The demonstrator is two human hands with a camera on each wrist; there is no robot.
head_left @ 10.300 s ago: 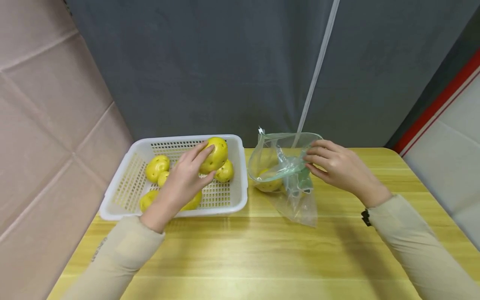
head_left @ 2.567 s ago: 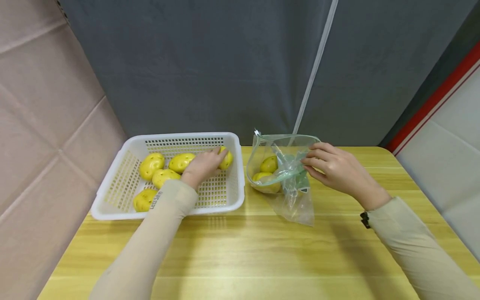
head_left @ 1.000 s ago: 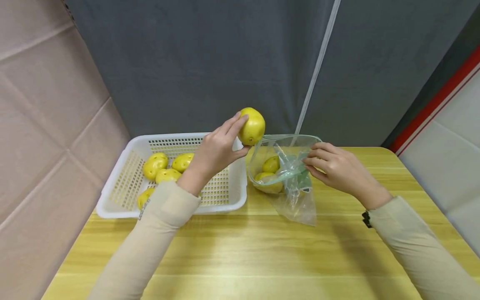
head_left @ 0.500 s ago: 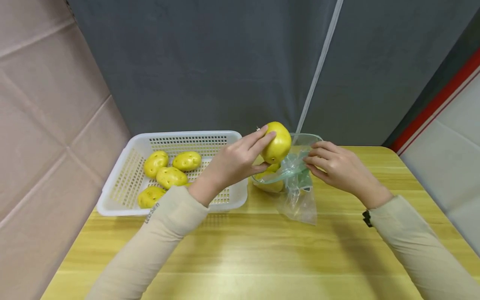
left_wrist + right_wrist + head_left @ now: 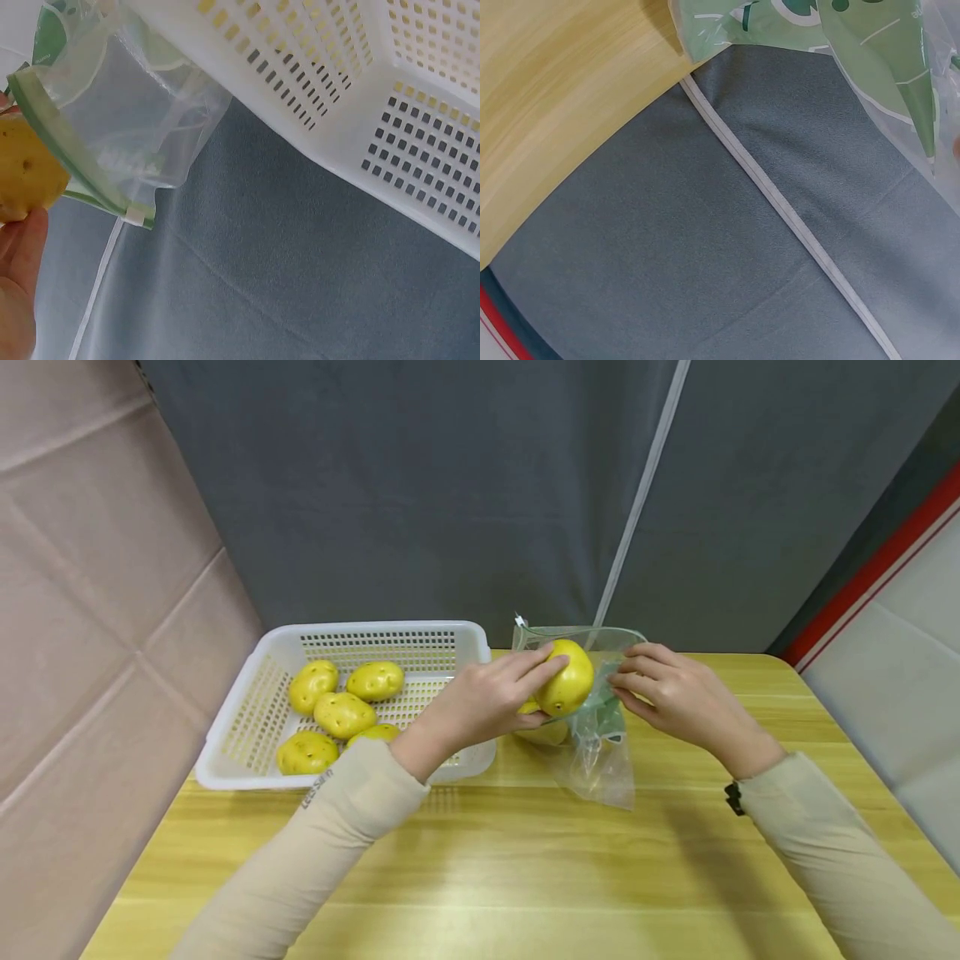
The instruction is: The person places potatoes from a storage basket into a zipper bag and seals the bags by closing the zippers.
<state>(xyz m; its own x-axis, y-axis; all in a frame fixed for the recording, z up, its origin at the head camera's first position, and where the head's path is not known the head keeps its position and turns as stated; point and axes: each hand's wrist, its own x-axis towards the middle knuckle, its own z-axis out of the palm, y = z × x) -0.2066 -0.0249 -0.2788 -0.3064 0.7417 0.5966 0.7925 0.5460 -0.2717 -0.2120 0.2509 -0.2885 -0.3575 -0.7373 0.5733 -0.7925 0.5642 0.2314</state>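
In the head view my left hand (image 5: 487, 697) holds a yellow potato (image 5: 567, 681), fingers on top and thumb below, at the mouth of a clear zip bag (image 5: 600, 777). The left wrist view has this potato (image 5: 26, 169) right beside the bag's green zip edge (image 5: 64, 150). My right hand (image 5: 678, 697) pinches the bag's rim on its right side, keeping the mouth wide. Inside the bag, a potato (image 5: 546, 732) shows low down, partly covered by my left hand. Green print on the bag (image 5: 885, 67) fills the top of the right wrist view.
To the left stands a white perforated basket (image 5: 480, 760) with several potatoes (image 5: 345, 715) lying in it. Both bag and basket are on a wooden table (image 5: 480, 868). A grey curtain (image 5: 412, 510) hangs behind, and a pale padded wall (image 5: 97, 652) rises at the left.
My left hand has taken a potato from the basket's right end, lifted it and lowered it rightward to the bag's mouth. A second potato entered the bag earlier. The right hand stays put.
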